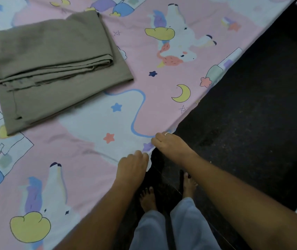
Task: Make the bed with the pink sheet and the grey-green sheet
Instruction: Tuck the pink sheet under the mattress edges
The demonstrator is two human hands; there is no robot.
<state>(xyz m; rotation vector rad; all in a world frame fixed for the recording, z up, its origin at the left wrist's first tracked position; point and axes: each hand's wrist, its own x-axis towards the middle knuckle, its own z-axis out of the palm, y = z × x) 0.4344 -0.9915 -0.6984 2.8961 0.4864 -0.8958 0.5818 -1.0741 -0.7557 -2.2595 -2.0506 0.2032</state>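
At the right edge of the spread pink sheet [140, 83], the left hand [133, 165] and right hand [169, 143] each grasp its hem, fingers curled round the cloth. The folded grey-green sheet [53, 65] lies on it toward the far left, well apart from both hands.

The pink sheet [93, 159], printed with unicorns, stars, moons and clouds, lies spread flat with a few light creases, while the grey-green sheet [53, 65], folded into a loose layered stack, rests on top of it at the far left.
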